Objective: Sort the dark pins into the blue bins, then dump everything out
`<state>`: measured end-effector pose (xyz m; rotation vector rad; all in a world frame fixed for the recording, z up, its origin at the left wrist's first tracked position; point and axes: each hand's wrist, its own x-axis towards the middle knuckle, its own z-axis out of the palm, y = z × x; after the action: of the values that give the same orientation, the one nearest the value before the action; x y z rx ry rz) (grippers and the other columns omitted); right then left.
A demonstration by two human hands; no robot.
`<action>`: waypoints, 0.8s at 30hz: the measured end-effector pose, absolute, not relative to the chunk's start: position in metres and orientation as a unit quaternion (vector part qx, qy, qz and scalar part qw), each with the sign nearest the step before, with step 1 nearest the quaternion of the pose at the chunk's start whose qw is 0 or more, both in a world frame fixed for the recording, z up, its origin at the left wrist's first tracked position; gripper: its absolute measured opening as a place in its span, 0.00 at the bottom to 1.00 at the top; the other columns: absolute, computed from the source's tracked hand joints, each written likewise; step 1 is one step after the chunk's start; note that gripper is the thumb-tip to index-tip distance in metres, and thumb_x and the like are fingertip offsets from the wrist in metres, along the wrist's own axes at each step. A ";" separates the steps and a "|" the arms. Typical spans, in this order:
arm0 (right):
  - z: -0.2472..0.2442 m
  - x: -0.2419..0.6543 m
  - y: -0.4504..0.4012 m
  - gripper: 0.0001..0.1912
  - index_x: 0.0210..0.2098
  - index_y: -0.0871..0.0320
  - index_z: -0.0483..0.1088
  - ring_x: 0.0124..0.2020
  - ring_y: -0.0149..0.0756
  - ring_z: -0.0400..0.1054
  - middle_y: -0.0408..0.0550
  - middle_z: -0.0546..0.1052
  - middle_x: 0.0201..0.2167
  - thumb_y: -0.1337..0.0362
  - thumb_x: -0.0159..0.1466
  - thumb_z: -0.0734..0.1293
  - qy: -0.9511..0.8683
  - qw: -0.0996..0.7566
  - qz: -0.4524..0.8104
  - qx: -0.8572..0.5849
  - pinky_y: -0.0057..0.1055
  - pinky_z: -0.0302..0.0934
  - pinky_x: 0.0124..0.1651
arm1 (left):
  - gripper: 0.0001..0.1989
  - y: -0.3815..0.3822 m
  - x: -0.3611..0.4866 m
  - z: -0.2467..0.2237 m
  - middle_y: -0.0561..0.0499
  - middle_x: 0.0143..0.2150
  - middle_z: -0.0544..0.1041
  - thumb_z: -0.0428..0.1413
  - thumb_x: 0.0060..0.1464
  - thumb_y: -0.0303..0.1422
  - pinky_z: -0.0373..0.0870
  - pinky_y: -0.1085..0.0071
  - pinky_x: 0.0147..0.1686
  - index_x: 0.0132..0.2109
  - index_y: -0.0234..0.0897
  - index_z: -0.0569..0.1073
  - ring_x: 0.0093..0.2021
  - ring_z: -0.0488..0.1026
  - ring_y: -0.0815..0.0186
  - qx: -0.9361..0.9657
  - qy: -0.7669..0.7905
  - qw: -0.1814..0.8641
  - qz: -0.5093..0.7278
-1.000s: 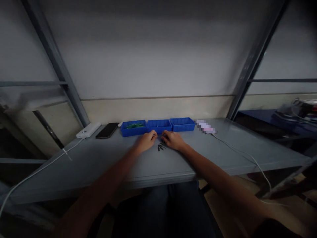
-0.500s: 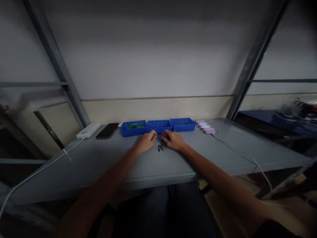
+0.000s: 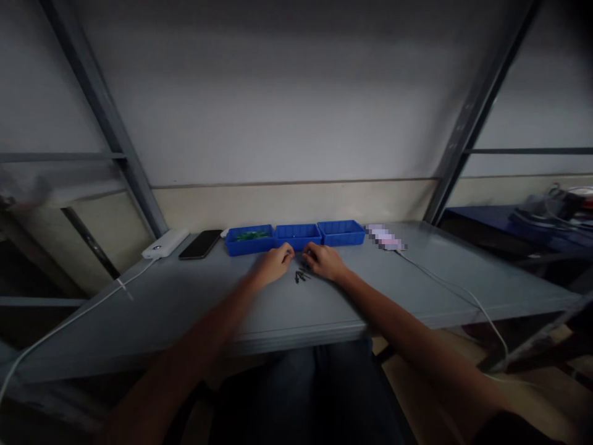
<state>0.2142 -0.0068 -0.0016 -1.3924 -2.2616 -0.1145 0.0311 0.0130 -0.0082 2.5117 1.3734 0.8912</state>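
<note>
My left hand (image 3: 277, 262) is closed just in front of the middle blue bin (image 3: 299, 240), its fingertips pinched together. What it holds, if anything, is too small to name. A short gap away, my right hand (image 3: 323, 261) has its fingers curled in a pinch, and its contents are hidden too. Between the hands and slightly nearer me lies a small pile of dark, screw-like pieces (image 3: 302, 275) on the grey table (image 3: 296, 315). The left blue bin (image 3: 250, 246) contains green pieces (image 3: 252, 235).
A third blue bin (image 3: 341, 237) stands on the right of the row. Left of the bins lie a dark phone (image 3: 201, 244) and a white power bank (image 3: 165, 243) with a cable. At right, a blurred-out phone (image 3: 386, 238) trails a white cable (image 3: 445, 283).
Almost nothing differs. Both hands stay at the same spot, with only a slight shift of the right fingers.
</note>
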 end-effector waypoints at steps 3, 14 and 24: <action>-0.002 0.214 -0.006 0.16 0.40 0.58 0.66 0.34 0.33 0.67 0.49 0.75 0.34 0.57 0.65 0.52 -0.826 0.231 -0.043 -0.513 0.26 0.51 0.34 | 0.08 0.013 0.032 -0.008 0.52 0.29 0.73 0.46 0.55 0.31 0.58 0.75 0.28 0.39 0.38 0.68 0.29 0.68 0.68 0.835 0.457 0.078 0.297; -0.003 0.214 -0.007 0.14 0.44 0.57 0.64 0.31 0.33 0.67 0.47 0.75 0.32 0.57 0.62 0.56 -0.825 0.245 -0.039 -0.508 0.26 0.50 0.31 | 0.08 0.012 0.031 -0.007 0.52 0.29 0.73 0.45 0.56 0.32 0.58 0.76 0.28 0.39 0.38 0.68 0.28 0.68 0.70 0.836 0.460 0.070 0.291; -0.003 0.213 -0.006 0.15 0.46 0.57 0.63 0.32 0.34 0.68 0.48 0.75 0.33 0.60 0.63 0.55 -0.820 0.220 -0.046 -0.526 0.26 0.51 0.32 | 0.08 0.013 0.030 -0.008 0.52 0.30 0.74 0.46 0.55 0.31 0.59 0.75 0.29 0.39 0.38 0.68 0.29 0.69 0.69 0.837 0.458 0.068 0.292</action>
<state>0.2132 -0.0058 -0.0030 -1.4538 -2.2682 -0.1278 0.0304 0.0131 -0.0080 2.5206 1.3785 0.8803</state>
